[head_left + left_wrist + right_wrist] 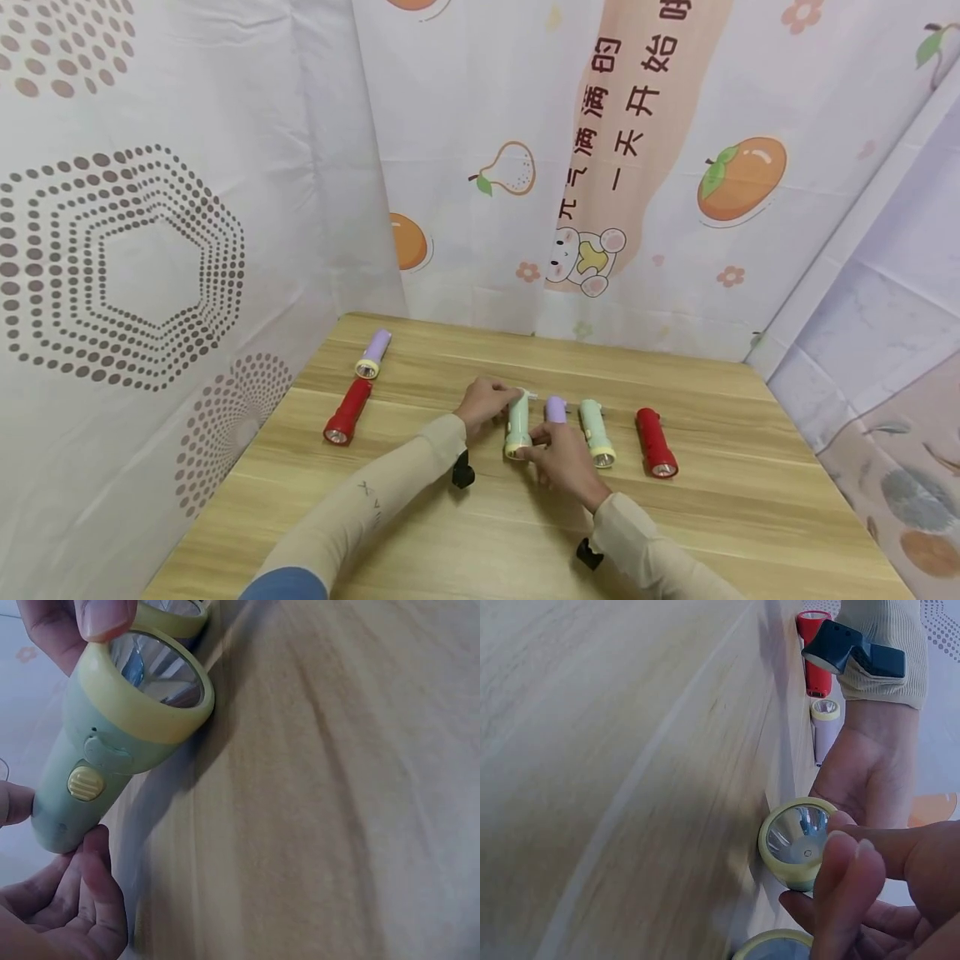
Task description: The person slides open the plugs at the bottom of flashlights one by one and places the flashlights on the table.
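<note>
A pale green flashlight [518,423] with a yellow head lies between both hands, its lens toward me. My left hand [483,402] pinches its tail end; the left wrist view shows thumb and fingertips either side of the green body [54,814], below a yellow switch [85,783]. At the yellow rim [142,712], my right hand [566,462] holds the head between thumb and fingers. Just right of it is a purple flashlight [555,408], its front part hidden behind the right hand. A second pale green flashlight [593,423] lies beyond that hand.
Farther right lies a red flashlight [654,440]. At the table's left side are another red flashlight [351,410] and a purple one [377,347]. Printed curtains [450,92] hang around the wooden table [465,546].
</note>
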The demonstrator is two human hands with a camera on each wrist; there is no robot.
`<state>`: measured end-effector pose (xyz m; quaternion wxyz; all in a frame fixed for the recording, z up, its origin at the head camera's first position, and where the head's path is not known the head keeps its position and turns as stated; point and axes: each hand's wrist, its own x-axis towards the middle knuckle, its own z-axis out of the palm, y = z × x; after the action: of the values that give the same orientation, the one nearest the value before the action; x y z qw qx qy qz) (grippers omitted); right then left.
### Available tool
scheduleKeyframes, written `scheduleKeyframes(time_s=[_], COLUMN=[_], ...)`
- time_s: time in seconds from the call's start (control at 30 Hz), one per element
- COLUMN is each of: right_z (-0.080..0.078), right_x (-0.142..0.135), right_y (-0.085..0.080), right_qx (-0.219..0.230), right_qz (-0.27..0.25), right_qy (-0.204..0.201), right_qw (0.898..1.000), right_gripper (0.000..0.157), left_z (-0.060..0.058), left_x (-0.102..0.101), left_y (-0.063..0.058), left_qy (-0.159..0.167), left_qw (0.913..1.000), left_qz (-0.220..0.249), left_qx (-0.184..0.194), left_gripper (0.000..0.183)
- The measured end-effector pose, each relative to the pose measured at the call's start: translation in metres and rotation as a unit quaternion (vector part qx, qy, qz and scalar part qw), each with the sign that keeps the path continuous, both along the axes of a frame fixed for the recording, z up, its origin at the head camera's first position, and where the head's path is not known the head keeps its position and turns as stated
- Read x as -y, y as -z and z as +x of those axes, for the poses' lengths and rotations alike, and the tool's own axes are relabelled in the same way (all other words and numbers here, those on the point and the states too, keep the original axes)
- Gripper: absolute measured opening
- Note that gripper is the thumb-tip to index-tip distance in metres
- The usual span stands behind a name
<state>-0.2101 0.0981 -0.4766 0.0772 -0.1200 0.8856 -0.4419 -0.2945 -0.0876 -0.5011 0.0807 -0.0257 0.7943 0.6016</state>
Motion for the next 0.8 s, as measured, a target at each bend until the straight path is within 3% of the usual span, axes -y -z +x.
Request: scheduleKeyframes(time_s=[0.23,0.5,0.8], right_z=[-0.001,-0.003,-0.006], right_x=[-0.001,-0.004,-0.004], right_y=[0.000,-0.001,0.002], right_qx=[0.000,-0.012,-0.007], right_qz=[0.002,-0.001,-0.004], right_qy=[-0.010,-0.017,-0.020], right_qw=[1.000,1.000,1.000], right_gripper=[0.024,0.034,0.028], left_z=[-0.004,-0.007,-0.011], left_x=[-0.003,-0.005,-0.005], left_y=[0.000,0.001,0.006], left_qy=[0.012,0.021,0.031], left_qw=[0.9999,0.9987,0.9954], left_qz=[-0.012,-0.044,-0.089], left_qx=[0.005,0.009,-0.011], left_gripper=[0.026,0.024,0.024])
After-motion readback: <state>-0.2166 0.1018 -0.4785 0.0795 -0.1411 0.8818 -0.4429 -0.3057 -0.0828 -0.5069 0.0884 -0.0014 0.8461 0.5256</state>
